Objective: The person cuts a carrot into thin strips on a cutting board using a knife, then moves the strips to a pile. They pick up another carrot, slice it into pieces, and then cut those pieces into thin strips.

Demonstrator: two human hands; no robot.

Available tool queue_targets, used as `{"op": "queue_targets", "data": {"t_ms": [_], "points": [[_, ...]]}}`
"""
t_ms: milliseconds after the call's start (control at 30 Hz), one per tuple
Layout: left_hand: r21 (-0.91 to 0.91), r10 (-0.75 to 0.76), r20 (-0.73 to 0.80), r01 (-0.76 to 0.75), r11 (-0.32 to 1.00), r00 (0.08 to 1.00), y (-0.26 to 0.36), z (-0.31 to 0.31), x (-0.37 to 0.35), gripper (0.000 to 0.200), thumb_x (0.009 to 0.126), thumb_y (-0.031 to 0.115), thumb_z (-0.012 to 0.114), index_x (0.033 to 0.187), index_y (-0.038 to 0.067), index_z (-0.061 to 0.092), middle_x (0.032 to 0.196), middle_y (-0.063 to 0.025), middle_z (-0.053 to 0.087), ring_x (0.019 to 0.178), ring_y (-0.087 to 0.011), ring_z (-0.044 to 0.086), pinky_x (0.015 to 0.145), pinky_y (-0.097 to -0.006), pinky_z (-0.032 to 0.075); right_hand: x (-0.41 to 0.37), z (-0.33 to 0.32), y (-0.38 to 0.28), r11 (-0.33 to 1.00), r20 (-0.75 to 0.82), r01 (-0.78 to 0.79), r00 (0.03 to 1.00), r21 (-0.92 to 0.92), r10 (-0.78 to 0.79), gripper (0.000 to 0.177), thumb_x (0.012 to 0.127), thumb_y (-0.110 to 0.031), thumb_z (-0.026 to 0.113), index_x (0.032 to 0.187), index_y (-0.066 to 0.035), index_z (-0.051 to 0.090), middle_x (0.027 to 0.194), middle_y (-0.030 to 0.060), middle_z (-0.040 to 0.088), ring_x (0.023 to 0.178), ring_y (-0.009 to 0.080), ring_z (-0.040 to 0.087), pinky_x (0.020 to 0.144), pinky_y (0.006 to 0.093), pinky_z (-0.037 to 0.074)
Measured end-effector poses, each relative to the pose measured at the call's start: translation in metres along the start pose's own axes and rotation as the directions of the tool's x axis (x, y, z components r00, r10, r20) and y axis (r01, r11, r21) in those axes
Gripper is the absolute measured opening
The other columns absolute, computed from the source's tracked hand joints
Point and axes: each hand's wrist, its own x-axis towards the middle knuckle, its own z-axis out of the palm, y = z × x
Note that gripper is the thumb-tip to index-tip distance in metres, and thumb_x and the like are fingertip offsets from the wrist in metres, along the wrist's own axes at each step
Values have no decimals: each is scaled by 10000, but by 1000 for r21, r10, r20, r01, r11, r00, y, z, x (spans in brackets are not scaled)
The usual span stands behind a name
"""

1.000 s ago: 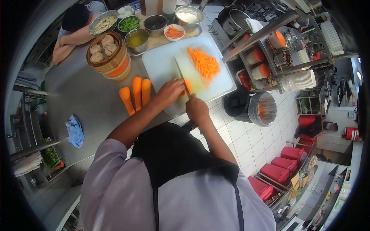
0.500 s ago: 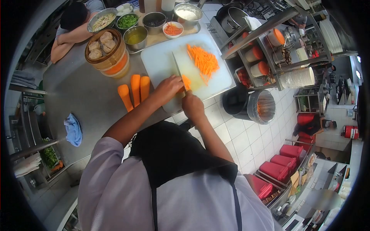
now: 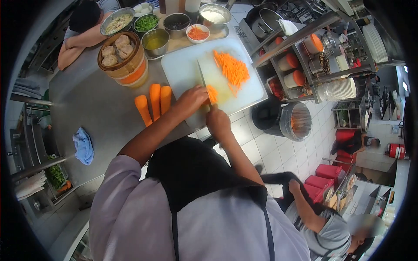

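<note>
My right hand is closed round the handle of a knife, whose blade points away across the white cutting board. Close beside the blade, my left hand presses with bent fingers on a carrot piece mostly hidden under it. Small cut carrot bits lie just right of the blade. A larger pile of carrot strips is on the board's right part. Several peeled whole carrots rest on the steel table left of the board.
A bamboo steamer with dumplings stands at the left, near bowls such as the one of green herbs. A blue cloth lies on the table. A lined bin stands right; one person leans on the table, another is lower right.
A person in a grey shirt has come into view at the lower right. My hands and the knife have kept nearly the same place on the board.
</note>
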Motion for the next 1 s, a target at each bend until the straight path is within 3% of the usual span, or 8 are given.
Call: {"op": "queue_targets", "data": {"t_ms": [167, 267, 367, 467, 667, 767, 867, 1000], "points": [[13, -19, 90, 18, 1000, 996, -10, 0, -1, 146, 915, 95, 607, 1011, 44, 704, 1048, -116, 654, 1051, -342, 630, 906, -454, 541, 1, -21, -3, 997, 39, 64, 997, -37, -63, 204, 1000, -159, 532, 1053, 36, 557, 850, 289, 735, 815, 447, 749, 743, 547, 603], [-47, 6, 4, -6, 999, 1000, -11, 4, -2, 140, 922, 86, 591, 1012, 47, 691, 1047, -113, 653, 1057, -346, 628, 910, -450, 540, -4, -11, -2, 998, 55, 26, 998, -48, -24, 208, 999, -161, 533, 1051, 38, 563, 848, 291, 733, 809, 446, 749, 737, 546, 603], [-45, 36, -63, -38, 998, 997, -1, -8, 1, 159, 887, 87, 673, 1034, 54, 725, 997, -99, 668, 1014, -328, 647, 860, -440, 564, 12, 7, 5, 997, -19, 72, 997, 18, -72, 207, 983, -161, 543, 1034, 40, 562, 828, 295, 726, 785, 458, 743, 726, 552, 602], [-21, -6, -3, 5, 1000, 1000, -8, -6, -2, 157, 877, 88, 697, 1025, 54, 732, 1008, -88, 675, 1028, -319, 649, 870, -437, 566, 13, 6, 9, 999, 18, 32, 999, 29, -33, 262, 1000, -191, 522, 1101, 48, 557, 847, 302, 722, 782, 473, 721, 718, 581, 572], [1, -79, -214, 81, 997, 974, 7, -14, -21, 128, 864, 84, 722, 986, 52, 743, 1079, -46, 680, 1005, -291, 658, 860, -421, 576, -4, 6, 8, 990, -143, 138, 981, 33, -132, 215, 986, -145, 552, 1080, 41, 496, 775, 279, 696, 714, 473, 702, 660, 570, 563], [-37, -125, -135, 121, 992, 983, 11, -7, -32, 73, 890, 51, 682, 957, 29, 696, 1101, -101, 634, 1059, -306, 649, 863, -444, 575, -6, 8, 7, 989, -181, 150, 973, 12, -146, 185, 976, -122, 560, 1055, 33, 495, 750, 263, 687, 697, 461, 703, 641, 556, 565], [27, -133, -24, 134, 991, 991, 7, -6, -26, 96, 912, 53, 650, 982, 32, 713, 1099, -100, 637, 1066, -307, 649, 872, -443, 574, -4, 11, 4, 983, -159, 159, 972, -94, -173, 142, 980, -110, 563, 1039, 9, 514, 767, 221, 703, 679, 395, 736, 607, 486, 602], [-13, -100, -83, 99, 995, 992, 11, -12, -19, 68, 883, 42, 689, 941, 34, 725, 1036, -98, 652, 1010, -311, 663, 844, -448, 569, 0, 4, 2, 978, -105, 159, 979, -135, -174, 128, 984, -98, 552, 1042, 11, 517, 776, 212, 722, 697, 375, 754, 617, 465, 616]]}}
